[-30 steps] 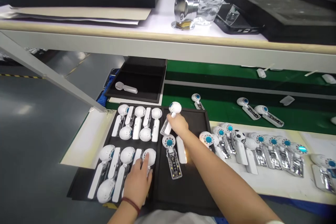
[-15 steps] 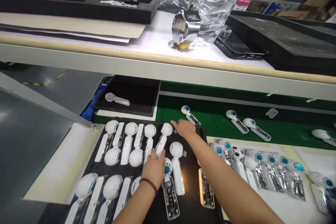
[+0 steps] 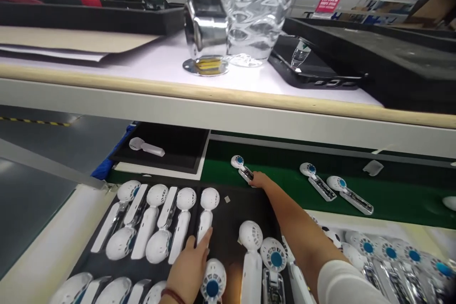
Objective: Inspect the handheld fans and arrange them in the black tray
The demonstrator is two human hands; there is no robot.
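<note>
My right hand (image 3: 259, 179) reaches over the tray's far edge, its fingers closed round the lower end of a handheld fan (image 3: 245, 174) with an open handle showing its circuit board. That fan lies on a green surface (image 3: 278, 166), its round white head pointing away. In the black tray (image 3: 228, 213), my left hand (image 3: 188, 266) has its fingertips on both sides of the handle end of a white handheld fan (image 3: 205, 216). Several white fans (image 3: 149, 218) lie beside it in a row, heads alternating. Close to my left hand is a blue-centred fan (image 3: 213, 281).
A shelf edge (image 3: 228, 104) crosses above my hands, bearing a water bottle (image 3: 256, 14), a phone (image 3: 317, 66) and a metal object (image 3: 206, 33). More fans (image 3: 392, 251) crowd the right side. Another black tray (image 3: 178, 147) with one fan stands at the far left.
My right hand has moved from the tray's far edge to the fan on the green surface and taken hold of its handle. The white fan at my left hand now lies straighter. The view has shifted.
</note>
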